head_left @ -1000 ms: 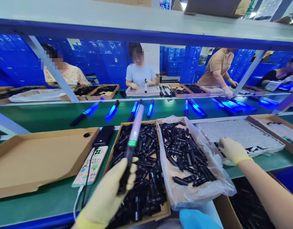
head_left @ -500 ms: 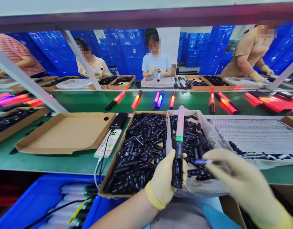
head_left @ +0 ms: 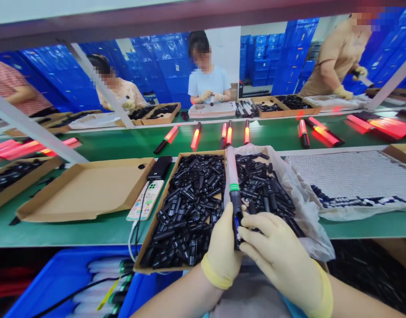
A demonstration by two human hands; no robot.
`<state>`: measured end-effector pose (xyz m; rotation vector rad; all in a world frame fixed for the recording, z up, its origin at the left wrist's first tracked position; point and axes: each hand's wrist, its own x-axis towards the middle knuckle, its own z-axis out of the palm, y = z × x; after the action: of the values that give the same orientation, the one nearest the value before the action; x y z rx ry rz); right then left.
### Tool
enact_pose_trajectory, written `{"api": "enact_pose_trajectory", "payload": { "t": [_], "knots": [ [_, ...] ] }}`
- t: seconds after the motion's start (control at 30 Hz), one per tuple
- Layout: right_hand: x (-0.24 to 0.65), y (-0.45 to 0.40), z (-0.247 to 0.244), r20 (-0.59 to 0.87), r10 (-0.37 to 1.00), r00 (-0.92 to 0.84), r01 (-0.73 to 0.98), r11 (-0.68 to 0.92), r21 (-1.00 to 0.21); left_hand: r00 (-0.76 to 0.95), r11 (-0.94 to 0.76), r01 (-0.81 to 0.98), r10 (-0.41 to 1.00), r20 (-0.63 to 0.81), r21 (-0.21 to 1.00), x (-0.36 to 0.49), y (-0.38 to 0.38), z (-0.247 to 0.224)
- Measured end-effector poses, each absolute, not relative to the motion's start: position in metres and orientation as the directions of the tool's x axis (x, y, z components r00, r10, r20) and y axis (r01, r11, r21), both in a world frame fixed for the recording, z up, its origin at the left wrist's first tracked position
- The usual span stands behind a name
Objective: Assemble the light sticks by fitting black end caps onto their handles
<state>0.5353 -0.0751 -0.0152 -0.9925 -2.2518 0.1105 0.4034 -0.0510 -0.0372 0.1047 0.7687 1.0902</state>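
Observation:
My left hand [head_left: 223,249], in a pale yellow glove, is wrapped round the black handle of a light baton [head_left: 234,176]. The baton stands nearly upright, its clear tube on top and a green band below it. The handle has an open slot, where a small blue piece [head_left: 236,222] shows. My right hand [head_left: 276,249], gloved too, has its fingertips pressed at this slot against the blue piece. Behind the hands lie a cardboard box [head_left: 181,176] of black plastic parts [head_left: 193,198] and a plastic-lined box [head_left: 285,176] holding more black parts.
A shallow cardboard tray [head_left: 84,187], a phone [head_left: 146,201] with cables and a tray of silvery pieces [head_left: 351,176] flank the boxes. Lit batons lie on the green conveyor [head_left: 123,143]. Below left is a blue bin [head_left: 47,278] of batons. Several people work beyond.
My right hand has come in from the right with the blue piece, which is now at the handle's slot. The baton has shifted left in view. Batons on the conveyor have moved right.

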Motion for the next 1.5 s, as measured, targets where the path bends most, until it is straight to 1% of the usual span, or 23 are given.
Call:
{"api": "enact_pose_trajectory", "payload": {
  "t": [0.07,0.17,0.23,0.3,0.33,0.37,0.4,0.43,0.47,0.53,0.63,0.77,0.9,1.07,1.2,1.3,1.37,1.5],
  "knots": [
    [0.531,-0.079,-0.013,0.485,0.700,-0.523,0.625,0.703,-0.340,0.227,0.478,-0.767,0.827,-0.515,0.428,0.402,-0.048,-0.034],
    [0.526,-0.080,-0.012,0.393,0.732,-0.557,0.641,0.679,-0.357,0.162,0.420,-0.783,0.850,-0.501,0.459,0.400,-0.043,-0.029],
    [0.534,-0.074,-0.012,0.383,0.724,-0.574,0.622,0.689,-0.371,0.165,0.414,-0.789,0.855,-0.493,0.454,0.399,-0.041,-0.028],
    [0.561,-0.061,-0.014,0.423,0.759,-0.495,0.664,0.645,-0.379,0.190,0.433,-0.786,0.849,-0.493,0.441,0.396,-0.041,-0.027],
    [0.582,-0.052,-0.016,0.406,0.815,-0.415,0.742,0.561,-0.368,0.206,0.449,-0.778,0.844,-0.496,0.440,0.395,-0.042,-0.026],
    [0.607,-0.043,-0.019,0.394,0.876,-0.278,0.836,0.422,-0.350,0.215,0.460,-0.767,0.840,-0.498,0.446,0.393,-0.042,-0.025],
    [0.634,-0.034,-0.023,0.287,0.950,-0.121,0.943,0.201,-0.266,0.213,0.468,-0.752,0.839,-0.501,0.464,0.392,-0.043,-0.025],
    [0.660,-0.025,-0.028,0.132,0.991,0.026,0.994,-0.011,-0.112,0.204,0.474,-0.733,0.838,-0.506,0.489,0.390,-0.044,-0.024],
    [0.684,-0.017,-0.034,0.075,0.990,0.122,0.992,-0.118,-0.048,0.193,0.478,-0.714,0.837,-0.512,0.512,0.390,-0.044,-0.023],
    [0.718,-0.006,-0.047,-0.010,0.979,0.204,0.978,-0.204,0.035,0.188,0.496,-0.683,0.828,-0.528,0.535,0.391,-0.045,-0.022],
    [0.734,0.001,-0.063,-0.079,0.976,0.201,0.978,-0.195,0.069,0.241,0.552,-0.615,0.811,-0.533,0.563,0.395,-0.045,-0.022],
    [0.729,0.005,-0.074,-0.125,0.972,0.201,0.978,-0.193,0.076,0.265,0.564,-0.519,0.821,-0.506,0.642,0.399,-0.047,-0.020],
    [0.739,0.005,-0.064,-0.153,0.967,0.202,0.979,-0.196,0.057,0.251,0.566,-0.469,0.821,-0.513,0.678,0.398,-0.050,-0.019],
    [0.755,0.002,-0.043,-0.146,0.963,0.225,0.974,-0.224,0.022,0.267,0.517,-0.365,0.855,-0.445,0.774,0.397,-0.052,-0.023],
    [0.743,0.007,-0.050,-0.220,0.958,0.181,0.983,-0.180,0.026,0.275,0.514,-0.344,0.855,-0.439,0.786,0.401,-0.052,-0.027],
    [0.731,0.016,-0.061,-0.260,0.939,0.224,0.975,-0.214,0.066,0.307,0.514,-0.314,0.850,-0.427,0.798,0.403,-0.052,-0.029],
    [0.726,0.021,-0.065,-0.262,0.932,0.252,0.967,-0.234,0.098,0.333,0.514,-0.297,0.845,-0.418,0.804,0.401,-0.053,-0.029],
    [0.728,0.020,-0.058,-0.235,0.943,0.238,0.969,-0.213,0.127,0.345,0.506,-0.272,0.845,-0.407,0.819,0.396,-0.057,-0.025]
  ]
}}
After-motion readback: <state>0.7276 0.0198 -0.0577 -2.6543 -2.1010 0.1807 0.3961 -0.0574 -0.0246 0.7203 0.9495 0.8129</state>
